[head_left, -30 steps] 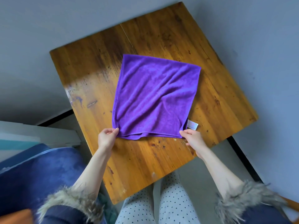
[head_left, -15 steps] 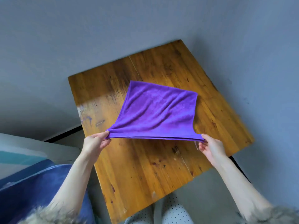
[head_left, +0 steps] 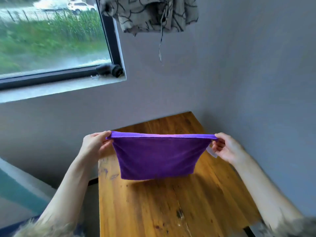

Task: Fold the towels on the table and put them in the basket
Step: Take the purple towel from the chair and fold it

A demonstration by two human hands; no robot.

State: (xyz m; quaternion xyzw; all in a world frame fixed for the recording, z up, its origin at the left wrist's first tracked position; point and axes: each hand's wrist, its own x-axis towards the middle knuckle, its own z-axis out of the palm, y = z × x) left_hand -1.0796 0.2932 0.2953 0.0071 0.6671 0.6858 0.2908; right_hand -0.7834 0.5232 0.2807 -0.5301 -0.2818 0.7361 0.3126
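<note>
A purple towel (head_left: 157,158) hangs in the air above the wooden table (head_left: 171,211), stretched taut along its top edge. My left hand (head_left: 95,144) pinches its upper left corner. My right hand (head_left: 225,147) pinches the upper right corner, beside a small white label (head_left: 211,152). The towel's lower edge hangs just above or at the tabletop; I cannot tell if it touches. No basket is in view.
The table stands in a corner of grey walls. A window (head_left: 51,40) with a dark frame is at upper left, with a dark round object (head_left: 111,70) on its sill. Patterned cloth (head_left: 150,12) hangs at the top. A pale ledge (head_left: 22,183) runs at lower left.
The towel was lying flat on the table; both hands lifted its near edge up until the whole towel hangs. The camera view tilted upward, showing the window.
</note>
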